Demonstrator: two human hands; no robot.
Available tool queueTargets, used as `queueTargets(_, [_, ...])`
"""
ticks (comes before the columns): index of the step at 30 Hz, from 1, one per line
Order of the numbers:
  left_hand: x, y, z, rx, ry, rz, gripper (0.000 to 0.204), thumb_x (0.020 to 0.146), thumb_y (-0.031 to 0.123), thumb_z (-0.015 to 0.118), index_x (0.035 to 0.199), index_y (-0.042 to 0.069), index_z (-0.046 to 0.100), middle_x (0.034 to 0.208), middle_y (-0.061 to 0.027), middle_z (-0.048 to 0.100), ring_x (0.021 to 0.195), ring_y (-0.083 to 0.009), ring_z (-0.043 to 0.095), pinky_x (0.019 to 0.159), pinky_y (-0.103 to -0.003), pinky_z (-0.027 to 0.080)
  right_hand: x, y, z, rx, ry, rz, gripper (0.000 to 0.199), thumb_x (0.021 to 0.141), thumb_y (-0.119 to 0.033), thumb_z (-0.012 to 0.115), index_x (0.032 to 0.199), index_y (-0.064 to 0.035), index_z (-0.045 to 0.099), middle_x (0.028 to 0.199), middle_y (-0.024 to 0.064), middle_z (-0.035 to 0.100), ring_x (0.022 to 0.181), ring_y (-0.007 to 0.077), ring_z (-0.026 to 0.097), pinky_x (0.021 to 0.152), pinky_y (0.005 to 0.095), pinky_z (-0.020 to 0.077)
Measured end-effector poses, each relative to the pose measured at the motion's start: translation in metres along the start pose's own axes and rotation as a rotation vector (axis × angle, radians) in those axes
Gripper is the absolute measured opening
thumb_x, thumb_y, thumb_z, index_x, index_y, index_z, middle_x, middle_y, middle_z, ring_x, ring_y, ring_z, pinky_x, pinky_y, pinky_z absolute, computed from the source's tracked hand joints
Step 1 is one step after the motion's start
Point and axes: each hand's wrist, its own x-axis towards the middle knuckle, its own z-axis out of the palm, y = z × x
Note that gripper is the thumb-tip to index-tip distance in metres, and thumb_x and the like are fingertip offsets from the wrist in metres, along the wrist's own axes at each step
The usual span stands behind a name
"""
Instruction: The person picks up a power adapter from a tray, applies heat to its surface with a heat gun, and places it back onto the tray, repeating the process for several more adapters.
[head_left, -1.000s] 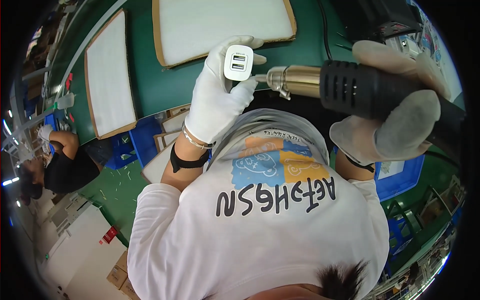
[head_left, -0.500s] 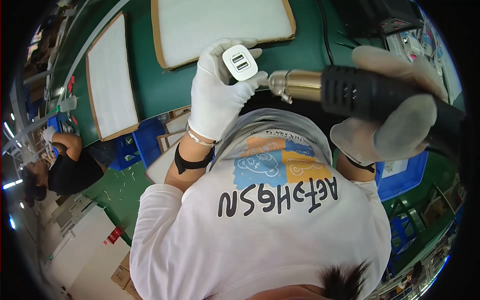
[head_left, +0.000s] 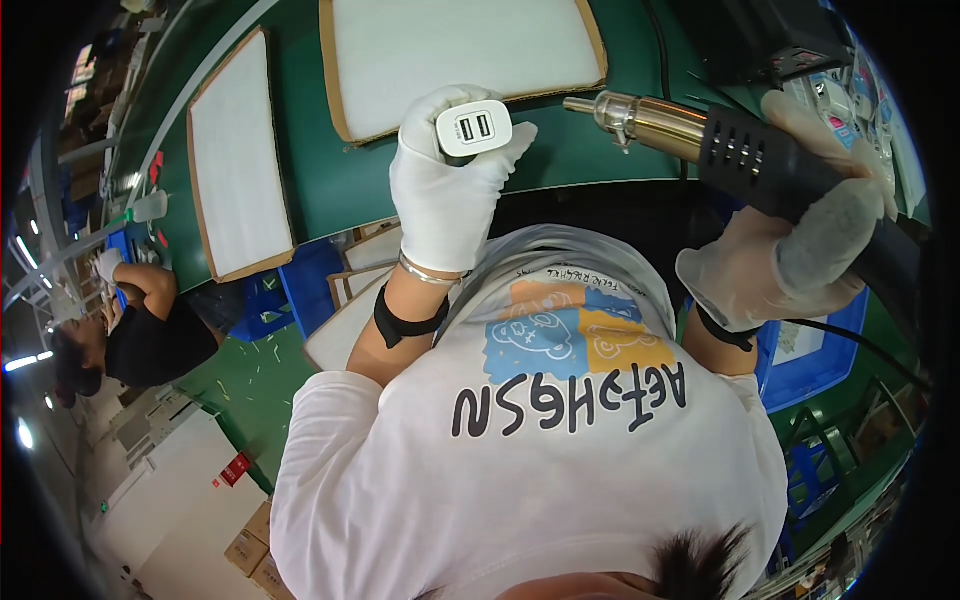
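In my white-gloved left hand (head_left: 445, 195) is a small white USB charger (head_left: 489, 120), its face with two slots turned up and its other end hidden by the glove. The thumb stands out to the right of it. My right hand (head_left: 790, 235), also gloved, with a greyish cover on a finger, grips the black handle of a hot-air gun (head_left: 765, 165). The gun's metal barrel ends in a thin nozzle that points left, toward the charger but apart from it. Both hands are raised above the near edge of the green table (head_left: 310, 100).
White padded boards with brown edges, one larger (head_left: 460, 50) and one narrow (head_left: 240, 160), lie on the table. A black box-shaped device (head_left: 770, 45) stands at the far right near bagged items. Blue bins (head_left: 815, 355) sit below. A co-worker (head_left: 155, 320) is at the left.
The charger has turned in my left hand, so its slots now stand nearly upright. The hot-air gun has moved right and up, and its nozzle is farther from the left hand.
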Motion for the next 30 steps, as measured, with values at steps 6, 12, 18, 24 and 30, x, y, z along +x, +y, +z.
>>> queueTargets(6, [0.0,0.003,0.001,-0.045,0.02,-0.002,0.041,0.067,-0.006,0.075,0.102,0.002,0.055,0.099,-0.0055,0.062,0.084,-0.0085,0.058,0.071,-0.022,0.052,0.004,-0.014,0.011,0.104,0.113,0.117,0.045,0.08,-0.011,0.054,0.123,-0.0025,0.045,0.092,0.0179,0.064,0.067,0.0168,0.06,0.058,0.0215,0.0478])
queueTargets(12, [-0.002,0.007,0.0,0.001,0.024,-0.011,0.044,0.068,-0.007,0.074,0.107,0.001,0.057,0.102,-0.0063,0.062,0.087,-0.0097,0.059,0.074,-0.023,0.052,0.005,-0.003,0.008,0.206,0.202,0.203,0.032,0.087,-0.012,0.054,0.118,-0.0016,0.052,0.091,0.0162,0.065,0.064,0.0147,0.06,0.056,0.0201,0.0471])
queueTargets(18, [0.002,0.0,-0.003,-0.02,0.005,0.031,0.044,0.068,-0.008,0.073,0.108,0.001,0.057,0.102,-0.006,0.061,0.088,-0.0105,0.059,0.076,-0.023,0.051,0.01,0.014,-0.002,0.085,-0.043,-0.144,0.032,0.087,-0.017,0.056,0.117,-0.006,0.054,0.089,0.0157,0.065,0.062,0.0131,0.059,0.054,0.0216,0.0462])
queueTargets(24, [0.002,-0.001,-0.002,0.11,0.059,0.064,0.042,0.068,-0.004,0.075,0.106,0.003,0.06,0.1,-0.0056,0.059,0.084,-0.0113,0.058,0.072,-0.022,0.05,0.022,0.011,-0.013,-0.001,-0.223,-0.101,0.041,0.085,-0.013,0.057,0.124,-0.0086,0.049,0.091,0.0159,0.065,0.06,0.0122,0.057,0.05,0.0209,0.0435])
queueTargets(30, [0.009,-0.002,-0.001,0.358,0.106,0.283,0.038,0.066,-0.001,0.076,0.101,0.006,0.061,0.094,-0.0061,0.056,0.079,-0.0128,0.057,0.065,-0.023,0.049,0.024,0.012,-0.007,-0.037,-0.21,-0.109,0.032,0.087,-0.017,0.054,0.117,-0.0047,0.053,0.086,0.015,0.065,0.061,0.0123,0.056,0.052,0.0217,0.0431])
